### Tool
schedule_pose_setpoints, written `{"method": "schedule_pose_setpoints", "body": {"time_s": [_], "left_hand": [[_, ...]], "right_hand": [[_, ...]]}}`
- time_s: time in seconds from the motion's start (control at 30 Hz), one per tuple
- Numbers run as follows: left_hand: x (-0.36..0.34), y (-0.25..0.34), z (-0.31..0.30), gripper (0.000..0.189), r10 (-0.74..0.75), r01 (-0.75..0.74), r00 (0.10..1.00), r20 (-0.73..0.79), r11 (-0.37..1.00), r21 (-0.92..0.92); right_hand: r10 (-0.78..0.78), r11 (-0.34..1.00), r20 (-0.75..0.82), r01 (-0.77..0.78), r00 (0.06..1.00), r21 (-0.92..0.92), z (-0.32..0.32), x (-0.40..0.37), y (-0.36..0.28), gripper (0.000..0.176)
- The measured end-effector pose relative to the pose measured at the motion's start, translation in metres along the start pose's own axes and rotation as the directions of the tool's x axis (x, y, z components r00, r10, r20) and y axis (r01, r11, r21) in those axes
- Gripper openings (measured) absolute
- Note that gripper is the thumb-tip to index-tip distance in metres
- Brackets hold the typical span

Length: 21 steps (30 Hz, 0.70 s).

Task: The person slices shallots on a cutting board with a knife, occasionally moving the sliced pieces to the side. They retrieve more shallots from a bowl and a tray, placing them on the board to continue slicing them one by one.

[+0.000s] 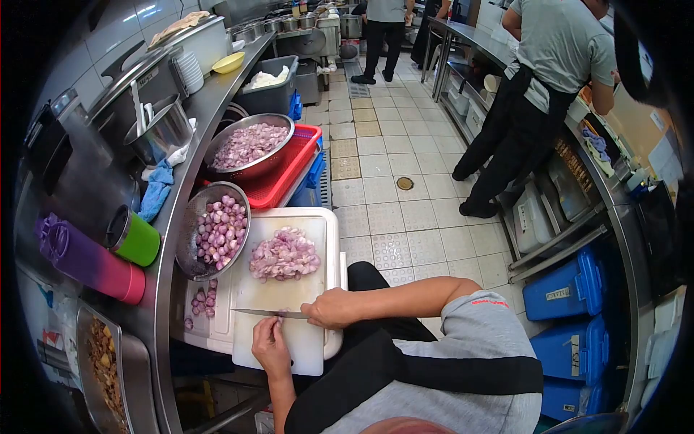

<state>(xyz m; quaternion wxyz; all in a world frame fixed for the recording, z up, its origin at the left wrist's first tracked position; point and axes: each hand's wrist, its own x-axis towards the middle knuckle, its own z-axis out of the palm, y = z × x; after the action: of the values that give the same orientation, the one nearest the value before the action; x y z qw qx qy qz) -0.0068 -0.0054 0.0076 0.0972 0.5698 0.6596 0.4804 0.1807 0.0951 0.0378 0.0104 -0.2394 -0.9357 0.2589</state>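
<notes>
My right hand (331, 308) is closed round the handle of a knife (264, 312), whose blade lies across the white cutting board (249, 347). Just below the blade, the fingertips of my left hand (270, 346) pinch a small shallot (279, 318), mostly hidden. A pile of cut shallots (284, 254) sits on the board's far half. To the left, whole peeled shallots (220, 231) fill one side of a tilted metal colander (189, 249), with a few loose shallots (204, 299) below it. The board rests on a white lid (333, 239).
A bowl of cut shallots (251, 146) stands on a red basket (300, 155) beyond. Along the left steel counter (163, 289) are a green cup (137, 237) and a purple-pink bottle (94, 260). A co-worker (553, 79) stands at the right counter; others are farther back.
</notes>
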Motion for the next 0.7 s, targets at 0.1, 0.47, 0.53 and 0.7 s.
{"method": "schedule_pose_setpoints", "body": {"time_s": [0.1, 0.47, 0.53, 0.7], "left_hand": [[0.000, -0.002, 0.000, 0.010, 0.004, -0.004, 1.000, -0.001, 1.000, -0.006], [-0.001, -0.005, 0.001, 0.008, 0.002, -0.002, 1.000, -0.007, 1.000, -0.009], [-0.002, -0.005, 0.000, 0.008, 0.012, -0.012, 1.000, -0.004, 1.000, 0.002], [-0.002, -0.004, 0.000, 0.008, -0.024, 0.024, 1.000, -0.008, 1.000, -0.011]], "right_hand": [[0.003, 1.000, 0.062, -0.001, 0.998, -0.031, -0.022, -0.013, -0.008, 0.031], [-0.030, 1.000, -0.025, 0.030, 0.999, -0.002, 0.008, 0.002, 0.002, 0.032], [-0.034, 0.999, -0.014, 0.033, 0.999, -0.026, 0.004, -0.004, 0.001, 0.032], [-0.003, 0.998, 0.064, 0.007, 0.998, -0.060, -0.025, -0.024, -0.011, 0.032]]}}
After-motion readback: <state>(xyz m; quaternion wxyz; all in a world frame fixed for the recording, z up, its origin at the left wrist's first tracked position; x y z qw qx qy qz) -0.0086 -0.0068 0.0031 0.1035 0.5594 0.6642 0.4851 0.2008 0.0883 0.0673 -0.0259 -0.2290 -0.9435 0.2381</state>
